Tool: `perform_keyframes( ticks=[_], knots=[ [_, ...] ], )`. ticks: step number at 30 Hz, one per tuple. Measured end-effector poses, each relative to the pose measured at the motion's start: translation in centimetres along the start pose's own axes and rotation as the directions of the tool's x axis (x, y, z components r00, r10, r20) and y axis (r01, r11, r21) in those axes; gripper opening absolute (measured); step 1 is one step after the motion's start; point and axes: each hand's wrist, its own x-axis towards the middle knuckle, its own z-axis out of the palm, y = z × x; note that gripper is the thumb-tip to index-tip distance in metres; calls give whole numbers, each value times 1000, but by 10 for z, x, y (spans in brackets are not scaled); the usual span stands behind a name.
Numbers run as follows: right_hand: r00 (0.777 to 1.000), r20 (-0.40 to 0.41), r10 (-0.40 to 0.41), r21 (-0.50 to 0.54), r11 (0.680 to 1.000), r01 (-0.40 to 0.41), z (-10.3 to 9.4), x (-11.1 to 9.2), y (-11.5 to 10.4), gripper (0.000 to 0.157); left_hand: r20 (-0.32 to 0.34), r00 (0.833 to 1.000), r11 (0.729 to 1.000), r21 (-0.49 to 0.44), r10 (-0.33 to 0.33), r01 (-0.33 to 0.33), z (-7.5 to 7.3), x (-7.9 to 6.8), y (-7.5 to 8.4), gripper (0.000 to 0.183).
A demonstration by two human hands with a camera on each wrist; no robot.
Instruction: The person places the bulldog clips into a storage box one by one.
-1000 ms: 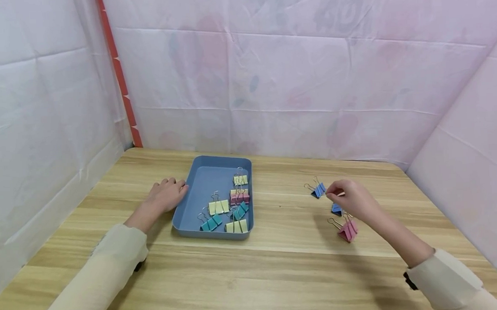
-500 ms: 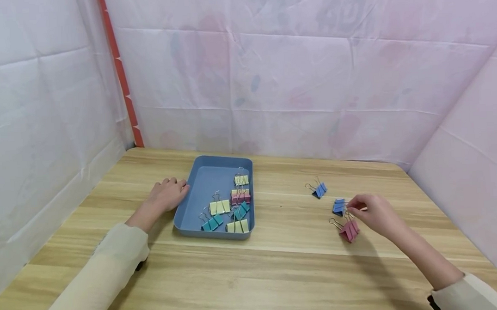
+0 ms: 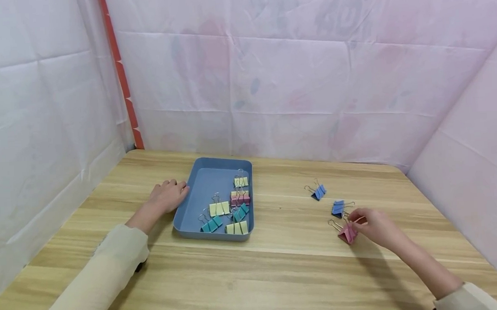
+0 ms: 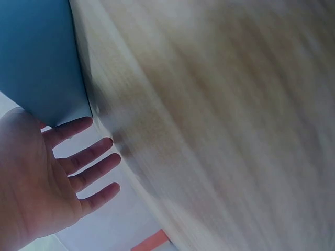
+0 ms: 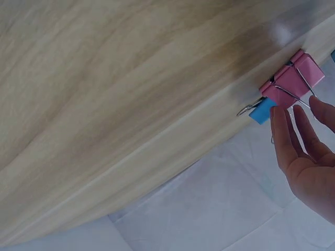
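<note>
My left hand (image 3: 167, 195) rests on the table against the left wall of a blue tray (image 3: 199, 175); in the left wrist view its fingers are extended beside the tray's side. My right hand (image 3: 372, 224) is at a pink binder clip (image 3: 348, 234) standing on the table. In the right wrist view, thumb and fingers stand slightly apart around the wire handle of this pink clip (image 5: 293, 78); contact is hard to make out. A blue binder clip (image 3: 338, 208) lies just behind it, and another blue clip (image 3: 318, 191) sits farther back.
Inside the tray, along its right and front parts, are yellow clips (image 3: 219, 208), teal clips (image 3: 211, 224) and a pink clip (image 3: 240, 200). Pale cloth walls (image 3: 271, 94) enclose the wooden table (image 3: 246, 284) at the back and sides.
My right hand has moved toward me and rightward, from near the blue clips to the pink clip. The left hand and tray stay where they were.
</note>
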Motion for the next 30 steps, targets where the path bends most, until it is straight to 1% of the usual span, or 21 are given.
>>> perform_keyframes(
  ticks=[3,7,15,18,24,30],
  knots=[
    [1000,11,-9,12,1000,9,4,-1,-1,4,2,1000,1000,-4,4,-4,2,0,0,53],
    [1000,16,-12,-9,1000,13,6,-2,-3,6,2,1000,1000,-3,7,-7,4,-1,0,53],
    [999,32,-38,-28,999,39,4,2,-2,4,-9,1000,1000,8,5,-5,4,0,0,53],
    [999,35,-31,-24,999,32,3,2,-1,3,-7,1000,1000,4,4,-4,4,0,0,53],
    [998,60,-7,16,1000,6,3,2,1,5,-3,1000,1000,2,2,-2,4,0,-1,53],
    [997,83,-3,92,996,-4,2,2,3,6,-9,1000,1000,9,2,-2,3,2,-1,53]
  ],
)
